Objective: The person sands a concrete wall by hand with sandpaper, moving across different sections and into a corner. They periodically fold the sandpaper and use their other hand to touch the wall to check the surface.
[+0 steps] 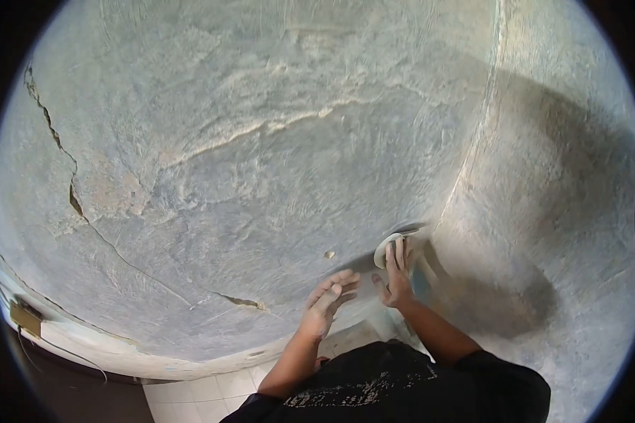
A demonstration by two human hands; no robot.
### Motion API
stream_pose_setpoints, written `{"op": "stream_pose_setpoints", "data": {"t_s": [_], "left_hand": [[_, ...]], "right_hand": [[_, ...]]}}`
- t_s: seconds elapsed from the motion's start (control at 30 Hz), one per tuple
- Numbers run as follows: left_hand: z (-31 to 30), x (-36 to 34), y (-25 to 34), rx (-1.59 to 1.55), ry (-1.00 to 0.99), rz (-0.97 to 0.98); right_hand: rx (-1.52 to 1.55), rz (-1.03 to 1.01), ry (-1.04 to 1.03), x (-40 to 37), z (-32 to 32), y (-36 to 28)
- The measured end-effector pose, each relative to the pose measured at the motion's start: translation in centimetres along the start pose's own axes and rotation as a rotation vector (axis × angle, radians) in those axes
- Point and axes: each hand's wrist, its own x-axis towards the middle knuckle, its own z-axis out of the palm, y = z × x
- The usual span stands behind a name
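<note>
My right fingers [400, 252] are grasping a pale round disc [381, 255], its edge showing past them, and I am holding it at the rough wall [247, 183] just beside the corner [466, 168]. Whether its whole face is touching, I cannot tell. My left fingers [336, 280] are curving loosely, released and holding nothing. If I am pushing too far rightward, the disc could be catching on the corner and twisting out of my hold, or my fingers could be scraping the adjoining wall [536, 204]. A small hole [329, 254] is sitting nearby on the left, where the disc's edge could be snagging. Farther left, a crack [75, 201] is running downward; hard pressing there could be breaking bits loose. A shadow [363, 264] is darkening the wall beside the disc, so I could be misjudging contact.
</note>
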Motion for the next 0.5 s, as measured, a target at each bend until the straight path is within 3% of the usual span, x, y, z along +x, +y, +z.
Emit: {"op": "stream_pose_setpoints", "data": {"t_s": [0.07,0.17,0.27,0.37,0.5], "left_hand": [[0.1,0.7,0.4,0.004,0.014,-0.001],[0.9,1.0,1.0,0.009,0.020,-0.021],[2.8,1.7,2.1,0.041,0.013,0.029],[3.9,1.7,2.5,0.027,-0.054,0.114],[3.9,2.2,2.4,0.007,-0.041,0.067]], "right_hand": [[0.094,-0.063,0.098,4.0,-1.4,-0.6],[0.067,-0.188,0.259,15.0,-8.7,-3.4],[0.090,-0.160,0.225,15.4,-10.1,-3.7],[0.014,-0.061,0.108,4.0,-1.6,1.1],[-0.014,-0.122,0.063,10.9,-8.2,-1.5]]}}
